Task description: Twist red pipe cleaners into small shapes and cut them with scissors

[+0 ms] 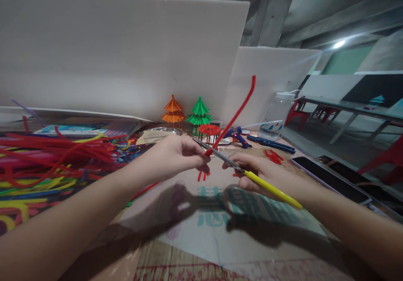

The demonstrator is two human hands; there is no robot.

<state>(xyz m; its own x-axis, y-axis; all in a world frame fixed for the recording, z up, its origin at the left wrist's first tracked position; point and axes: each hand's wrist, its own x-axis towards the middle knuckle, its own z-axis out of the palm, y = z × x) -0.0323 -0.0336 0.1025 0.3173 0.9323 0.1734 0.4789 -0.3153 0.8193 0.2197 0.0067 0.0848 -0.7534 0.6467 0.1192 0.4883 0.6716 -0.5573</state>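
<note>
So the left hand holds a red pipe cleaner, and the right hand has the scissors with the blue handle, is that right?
Not quite: the handle of the scissors is yellow, not blue, as the head view shows. The rest is right: the right hand has the scissors, and the left hand holds a red pipe cleaner.

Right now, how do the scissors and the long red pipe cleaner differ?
The scissors have grey blades and a yellow handle; the pipe cleaner is red. The right hand holds the scissors, the left hand the pipe cleaner. The scissors slope down rightward in the picture; the pipe cleaner rises rightward. Both are slender.
</note>
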